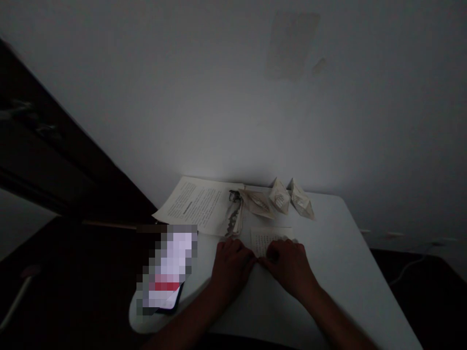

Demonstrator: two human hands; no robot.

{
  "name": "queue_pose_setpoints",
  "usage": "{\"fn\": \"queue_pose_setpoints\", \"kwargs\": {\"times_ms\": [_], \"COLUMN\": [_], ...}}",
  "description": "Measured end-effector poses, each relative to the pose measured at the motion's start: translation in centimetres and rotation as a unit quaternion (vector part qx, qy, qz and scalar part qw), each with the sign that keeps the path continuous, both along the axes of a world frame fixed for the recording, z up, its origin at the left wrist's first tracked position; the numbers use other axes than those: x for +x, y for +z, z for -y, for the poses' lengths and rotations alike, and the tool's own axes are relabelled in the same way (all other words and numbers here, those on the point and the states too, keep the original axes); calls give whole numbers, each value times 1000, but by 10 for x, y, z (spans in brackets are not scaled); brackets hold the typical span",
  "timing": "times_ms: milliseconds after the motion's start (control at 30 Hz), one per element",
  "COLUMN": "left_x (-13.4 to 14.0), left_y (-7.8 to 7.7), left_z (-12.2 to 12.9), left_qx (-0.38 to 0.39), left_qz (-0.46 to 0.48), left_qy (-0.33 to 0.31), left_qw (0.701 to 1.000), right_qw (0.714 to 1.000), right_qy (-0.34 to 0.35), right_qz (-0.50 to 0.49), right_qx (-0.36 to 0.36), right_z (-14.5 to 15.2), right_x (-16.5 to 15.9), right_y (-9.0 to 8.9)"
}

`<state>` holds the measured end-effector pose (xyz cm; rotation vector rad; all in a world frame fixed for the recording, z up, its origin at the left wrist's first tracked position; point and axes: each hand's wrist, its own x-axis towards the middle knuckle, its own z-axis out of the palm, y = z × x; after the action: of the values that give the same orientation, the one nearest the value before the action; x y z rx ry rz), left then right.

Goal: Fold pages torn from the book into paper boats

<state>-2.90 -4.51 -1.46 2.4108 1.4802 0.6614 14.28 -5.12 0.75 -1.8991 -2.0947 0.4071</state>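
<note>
A small printed sheet of paper (pixel 270 233) lies flat on the white table, its near part covered by my hands. My left hand (pixel 233 262) is closed, with its fingertips pinching the paper's near left edge. Close beside it, my right hand (pixel 290 267) is also closed, thumb and finger on the near edge, the two hands almost touching. Past the sheet stand folded paper boats: one flatter boat (pixel 257 203) on the left, a middle boat (pixel 279 198) and a right boat (pixel 302 201). Dim light hides the exact finger contact.
An open book (pixel 197 204) with printed pages lies at the table's back left. Nearer to me on the left is a lit phone (pixel 170 302), largely pixelated. The table (pixel 339 253) meets a pale wall (pixel 219 97) behind. A dark door frame (pixel 83 136) stands left.
</note>
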Motion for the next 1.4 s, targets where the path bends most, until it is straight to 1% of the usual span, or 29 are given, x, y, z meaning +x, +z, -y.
{"fn": "queue_pose_setpoints", "kwargs": {"times_ms": [200, 433, 633, 767, 933, 1167, 1400], "left_x": [0, 0, 0, 0, 0, 0, 0], "left_y": [-2, -2, -2, -3, -2, -1, -1], "left_z": [1, -2, 0, 1, 0, 0, 0], "left_qx": [5, -5, 1, 11, 4, 4, 12], "left_qz": [0, 1, -3, 6, 11, 8, 3], "left_qy": [1, -1, -2, 0, -2, 3, 1], "left_qw": [1000, 1000, 1000, 1000, 1000, 1000, 1000], "right_qw": [1000, 1000, 999, 999, 999, 999, 999], "right_qy": [0, -18, -24, -25, -25, -23, -16], "right_qz": [-5, 2, 0, -11, -16, -19, -25], "right_qx": [-9, -14, -24, -27, -25, -27, -34], "right_z": [1, 3, 4, 5, 5, 5, 6], "right_x": [11, 23, 31, 37, 39, 38, 43], "right_y": [-1, 0, 4, 3, 1, 2, 2]}}
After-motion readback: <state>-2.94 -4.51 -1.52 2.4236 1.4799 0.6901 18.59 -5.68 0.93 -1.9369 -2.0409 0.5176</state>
